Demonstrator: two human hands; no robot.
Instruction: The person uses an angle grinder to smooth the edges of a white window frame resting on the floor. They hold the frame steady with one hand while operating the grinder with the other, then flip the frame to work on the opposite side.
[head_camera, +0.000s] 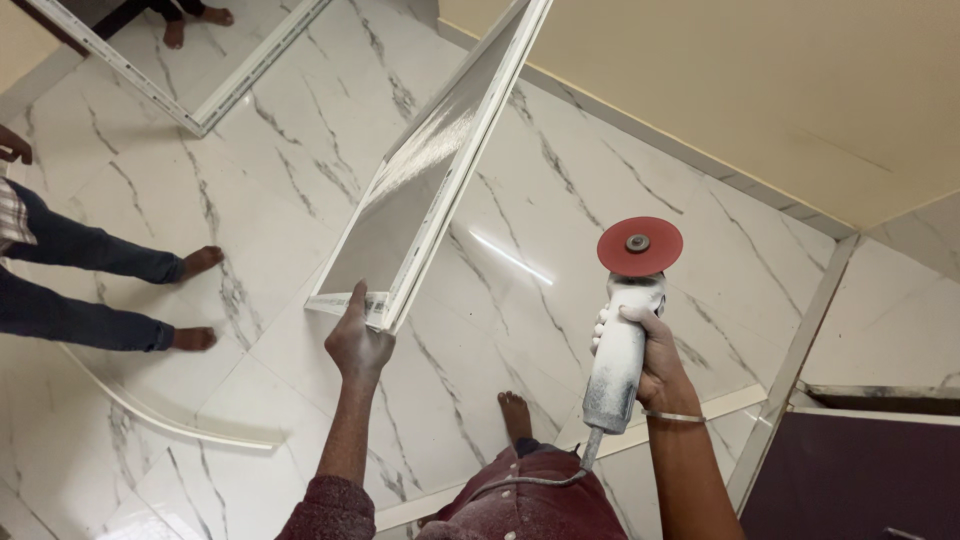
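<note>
Hands: you have two in view. Your left hand (358, 340) is up in front of you, your right hand (655, 355) is lower and to the right.
Left grip: your fingers are closed on the near end of the white profile (430, 170), pinching its cut edge.
Right grip: your fist is wrapped tight round the body of the grinder (622, 350), with a thin bangle (672, 416) at the wrist.
Profile: one long white piece, dusty, raised off the floor and tilted, running from your left hand up and away past the top of the frame.
Grinder: one, dust-coated, disc end pointing away from you. Its red disc (640, 246) faces up and sits well apart from the profile, to its right. One cord (540, 478) trails from the tail toward your lap.
Other pieces: one white frame (200, 115) lies flat at the upper left; one curved white strip (170, 420) lies at the lower left; one straight strip (690, 415) runs behind your right wrist.
Feet: your one visible bare foot (515, 412) is between your arms. A second person (90, 290) stands at the left with two bare feet; a third pair of feet shows at the top left.
Edges: the beige wall (750, 90) borders the marble floor (560, 200) along the upper right; a dark panel (860, 480) sits in the lower right corner.
Open room: bare floor lies between profile and disc, and beneath the raised profile.
</note>
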